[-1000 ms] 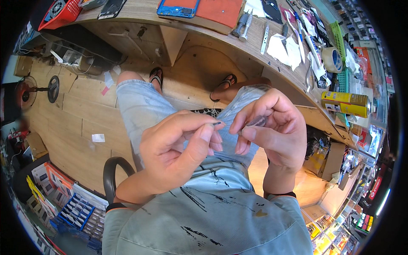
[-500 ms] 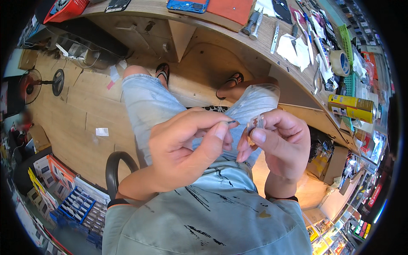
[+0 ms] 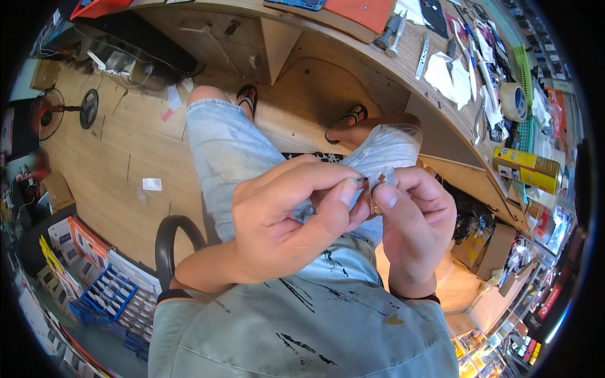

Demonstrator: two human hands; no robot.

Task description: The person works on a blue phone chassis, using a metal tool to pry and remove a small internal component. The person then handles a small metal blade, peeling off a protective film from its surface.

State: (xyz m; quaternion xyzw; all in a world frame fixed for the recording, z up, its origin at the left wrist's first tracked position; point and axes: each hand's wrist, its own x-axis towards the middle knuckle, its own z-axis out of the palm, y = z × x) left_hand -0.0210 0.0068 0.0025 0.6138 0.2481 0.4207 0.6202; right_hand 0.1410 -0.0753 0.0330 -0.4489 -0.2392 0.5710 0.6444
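My left hand (image 3: 287, 217) is closed in a pinch, thumb against forefinger, on a small dark piece (image 3: 362, 180) whose tip pokes out. Its kind is too small to make out. Facing it, my right hand (image 3: 417, 214) grips a thin razor blade (image 3: 388, 177) with a jagged slot, thumb across its flat side. Something golden shows just below the blade, partly hidden by the fingers. The dark tip is right beside the blade's edge; whether they touch I cannot tell. Both hands are held above my lap.
Beyond my knees runs a wooden workbench (image 3: 353, 55) with screwdrivers (image 3: 396, 34), tweezers, white paper scraps (image 3: 449, 79) and a tape roll (image 3: 513, 102). A yellow spray can (image 3: 527, 170) lies at the right. A black armrest (image 3: 165, 252) stands at my left, near boxed goods.
My left hand has moved right, bringing the small dark piece up to the razor blade. My right hand keeps its grip. The whole view has shifted slightly.
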